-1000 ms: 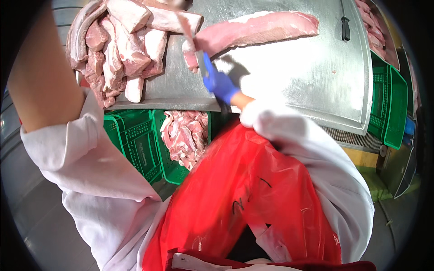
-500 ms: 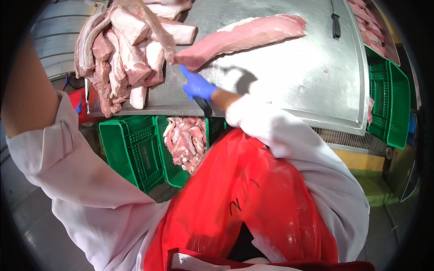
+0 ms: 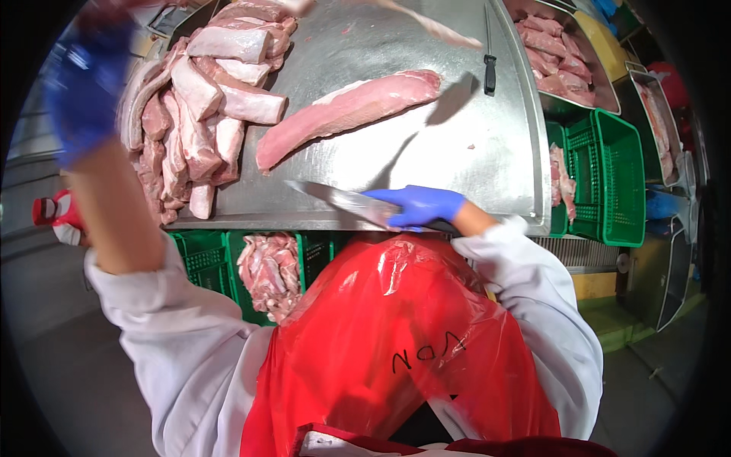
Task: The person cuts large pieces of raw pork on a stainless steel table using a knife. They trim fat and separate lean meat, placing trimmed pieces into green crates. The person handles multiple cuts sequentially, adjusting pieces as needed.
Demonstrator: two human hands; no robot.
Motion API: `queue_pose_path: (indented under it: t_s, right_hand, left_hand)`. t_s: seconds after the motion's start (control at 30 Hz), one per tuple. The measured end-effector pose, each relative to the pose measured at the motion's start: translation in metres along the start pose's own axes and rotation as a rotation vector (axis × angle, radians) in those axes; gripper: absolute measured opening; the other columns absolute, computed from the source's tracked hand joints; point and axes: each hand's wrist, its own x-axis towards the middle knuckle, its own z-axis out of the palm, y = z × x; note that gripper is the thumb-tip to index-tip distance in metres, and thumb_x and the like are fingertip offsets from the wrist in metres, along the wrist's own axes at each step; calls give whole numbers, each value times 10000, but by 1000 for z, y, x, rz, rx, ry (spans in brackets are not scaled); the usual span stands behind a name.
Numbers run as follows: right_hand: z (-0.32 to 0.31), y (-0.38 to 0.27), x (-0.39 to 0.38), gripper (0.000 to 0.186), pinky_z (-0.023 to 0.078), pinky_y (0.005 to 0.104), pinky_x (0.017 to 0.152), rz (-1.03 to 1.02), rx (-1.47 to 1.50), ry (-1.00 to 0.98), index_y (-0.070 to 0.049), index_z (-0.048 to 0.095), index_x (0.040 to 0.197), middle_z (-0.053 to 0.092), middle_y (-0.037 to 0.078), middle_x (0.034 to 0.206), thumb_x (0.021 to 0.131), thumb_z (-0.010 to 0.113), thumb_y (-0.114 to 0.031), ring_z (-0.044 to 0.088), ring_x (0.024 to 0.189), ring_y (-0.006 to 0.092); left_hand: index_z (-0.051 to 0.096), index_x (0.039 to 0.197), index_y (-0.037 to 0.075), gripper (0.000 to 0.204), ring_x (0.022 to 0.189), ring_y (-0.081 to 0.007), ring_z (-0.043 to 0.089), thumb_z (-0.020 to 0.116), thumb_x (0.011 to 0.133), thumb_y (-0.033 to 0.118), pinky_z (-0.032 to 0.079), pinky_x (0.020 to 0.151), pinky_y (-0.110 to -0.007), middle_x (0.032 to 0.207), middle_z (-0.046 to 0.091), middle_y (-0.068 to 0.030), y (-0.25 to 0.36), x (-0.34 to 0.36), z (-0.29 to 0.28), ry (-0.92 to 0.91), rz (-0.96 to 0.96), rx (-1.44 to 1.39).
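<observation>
My right hand, in a blue glove, is closed on a knife near the table's front edge. The knife's blade points left over the metal. Just beyond it lies a long trimmed pork loin, apart from the blade. My left hand, also gloved in blue, is raised at the far left, beside the meat pile; motion smears its fingers. A thin pale strip of meat shows at the top edge, over the far part of the table, casting a shadow.
Pork pieces are heaped at the left of the metal table. A sharpening steel lies at the far right. Green crates flank the right side; another with meat trimmings stands below the front edge. A metal tub holds more meat.
My right hand has moved right and back from the loin's left end, with the knife now in plain sight. The strip has shifted from above the pile toward the far right. My view has turned.
</observation>
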Motion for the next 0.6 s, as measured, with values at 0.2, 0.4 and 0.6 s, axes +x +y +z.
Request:
queue_pose_path:
  t_s: [0.2, 0.4, 0.6]
  right_hand:
    - [-3, -12, -170, 735, 531, 349, 735, 552, 91, 287, -219, 313, 1542, 690, 137, 806, 877, 621, -271, 660, 706, 271]
    - [-15, 21, -104, 796, 534, 415, 775, 575, -397, 407, -288, 193, 1568, 669, 233, 843, 880, 585, -207, 657, 745, 391]
    - [-9, 43, -33, 772, 518, 480, 815, 458, -546, 271, -328, 220, 1554, 683, 238, 922, 881, 567, -180, 664, 811, 419]
  left_hand:
    - [617, 1052, 16, 375, 915, -207, 619, 656, 871, 343, 508, 805, -356, 1033, 667, -117, -317, -255, -106, 1055, -808, 857]
    - [522, 1267, -11, 791, 1129, -388, 543, 764, 703, 488, 435, 993, -476, 1248, 552, -228, -441, -233, -113, 673, -646, 1921]
    - [599, 1051, 17, 512, 1007, -390, 590, 716, 745, 409, 464, 891, -488, 1048, 606, -206, -443, -215, -98, 616, -899, 1940]
